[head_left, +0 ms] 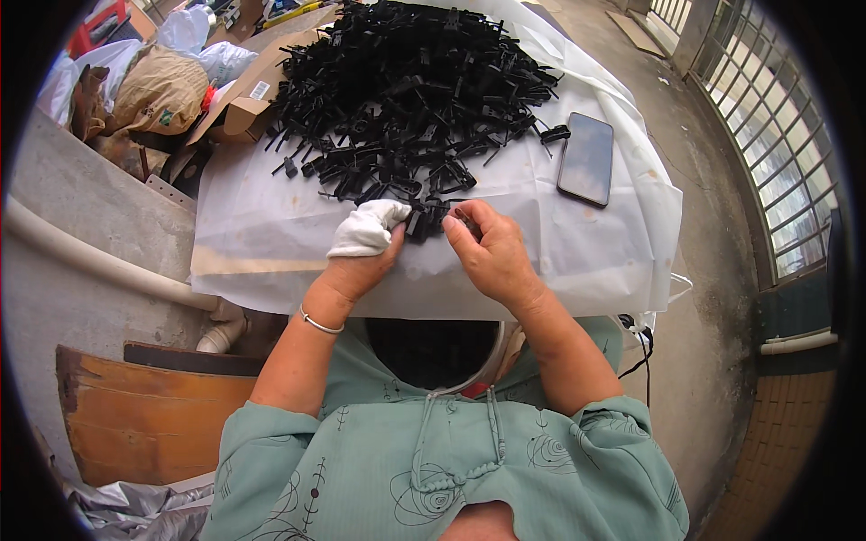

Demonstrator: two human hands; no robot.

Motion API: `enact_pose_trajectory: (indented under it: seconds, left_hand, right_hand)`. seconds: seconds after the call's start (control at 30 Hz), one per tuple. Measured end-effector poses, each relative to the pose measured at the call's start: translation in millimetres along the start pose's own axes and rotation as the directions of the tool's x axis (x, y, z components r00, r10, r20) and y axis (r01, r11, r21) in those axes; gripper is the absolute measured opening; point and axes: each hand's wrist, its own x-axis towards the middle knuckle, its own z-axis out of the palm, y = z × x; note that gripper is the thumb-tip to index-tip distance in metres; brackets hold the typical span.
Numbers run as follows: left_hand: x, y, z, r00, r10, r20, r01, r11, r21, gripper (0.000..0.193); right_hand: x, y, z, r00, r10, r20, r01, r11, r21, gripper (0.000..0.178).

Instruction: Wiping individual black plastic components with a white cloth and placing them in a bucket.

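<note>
My left hand (363, 233), its fingers covered by a white glove, is closed on a small black plastic part (417, 225) at the near edge of a large heap. My right hand (498, 257) is bare. Its thumb and forefinger pinch together just right of that part, with something small and dark between them that is too hidden to name. Behind both hands rises the heap of black plastic parts (406, 81), many with thin stems sticking out. Some loose ones lie at the heap's front, close to my fingertips.
White sheeting (541, 279) covers the table. A dark-screened phone (586, 160) lies right of the heap, a cardboard box (245, 104) left of it. Below the table edge, a round container (433, 347) with dark contents sits between my knees. A pipe (108, 257) runs along the left wall.
</note>
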Motion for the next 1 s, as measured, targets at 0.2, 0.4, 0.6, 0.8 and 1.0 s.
enact_pose_trajectory:
  seconds: [0.2, 0.4, 0.6, 0.8, 1.0]
  left_hand:
    - [-17, 21, -8, 0.979, 0.202, -0.025, -0.203, 0.978, -0.041, 0.025]
    - [-28, 26, -12, 0.980, 0.142, -0.138, -0.153, 0.985, -0.078, 0.030]
    - [-26, 31, -18, 0.948, -0.197, -0.250, 0.076, 0.903, -0.423, 0.022]
    - [-22, 45, -44, 0.774, -0.529, 0.348, 0.583, 0.381, -0.718, 0.029]
    - [-40, 41, -44, 0.798, -0.433, 0.419, 0.519, 0.140, -0.843, 0.030]
  right_hand:
    - [-2, -5, 6, 1.000, 0.020, 0.021, -0.016, 0.979, -0.202, 0.029]
    - [-8, 5, 7, 0.950, -0.222, 0.220, 0.291, 0.886, -0.361, 0.021]
    - [-1, -10, -8, 0.926, -0.336, 0.173, 0.373, 0.884, -0.281, 0.013]
    - [-9, -8, -1, 0.861, -0.491, 0.134, 0.495, 0.750, -0.439, 0.015]
    - [-13, -9, -14, 0.796, -0.421, 0.434, 0.468, 0.884, -0.002, 0.012]
